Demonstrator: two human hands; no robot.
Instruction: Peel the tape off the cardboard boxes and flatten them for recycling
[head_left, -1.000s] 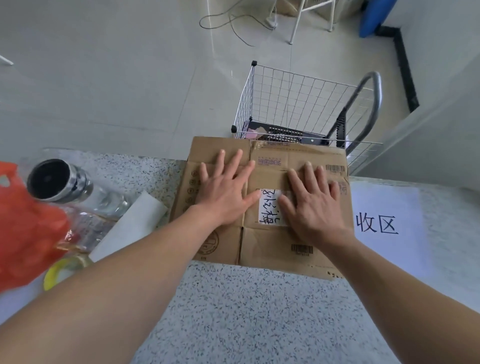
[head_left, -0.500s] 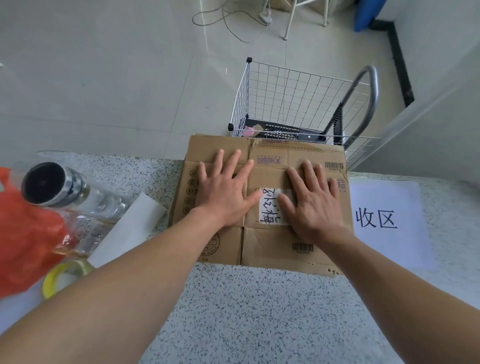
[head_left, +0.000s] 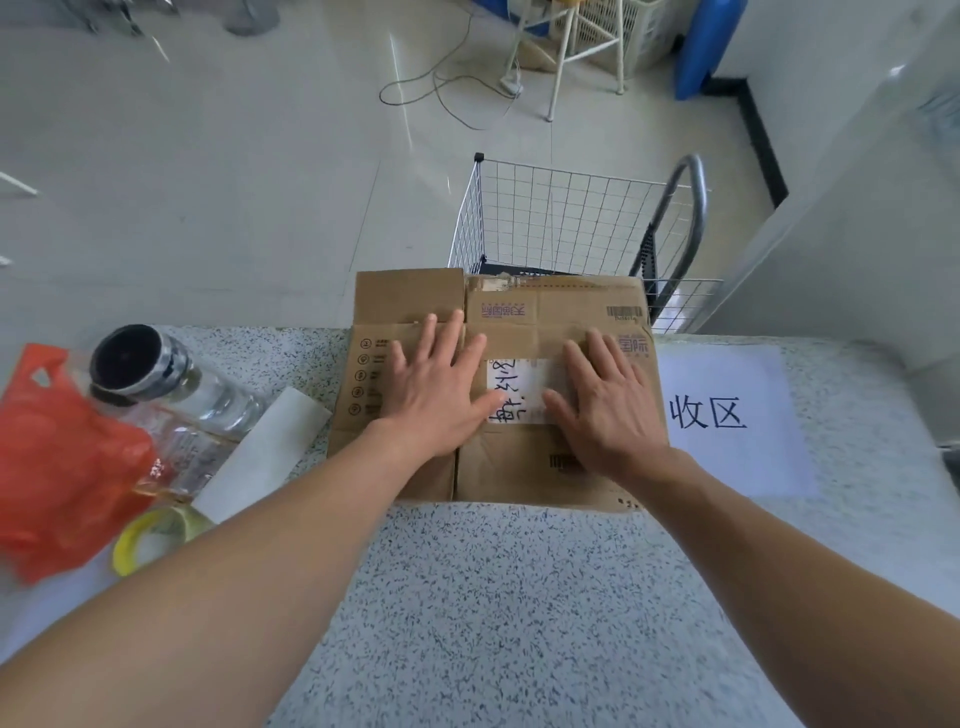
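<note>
Cardboard box (head_left: 524, 467) lies flattened as before (camera tilted up); left hand (head_left: 436, 395) and right hand (head_left: 608, 410) keep pressing it, fingers straight and spread.

Pale tiled floor (head_left: 208, 156) — speckled counter (head_left: 493, 597).

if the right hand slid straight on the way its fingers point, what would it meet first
Probably nothing on the flattened cardboard box: the right hand would run off its far edge, with the wire basket cart beyond and apparently lower.
</note>
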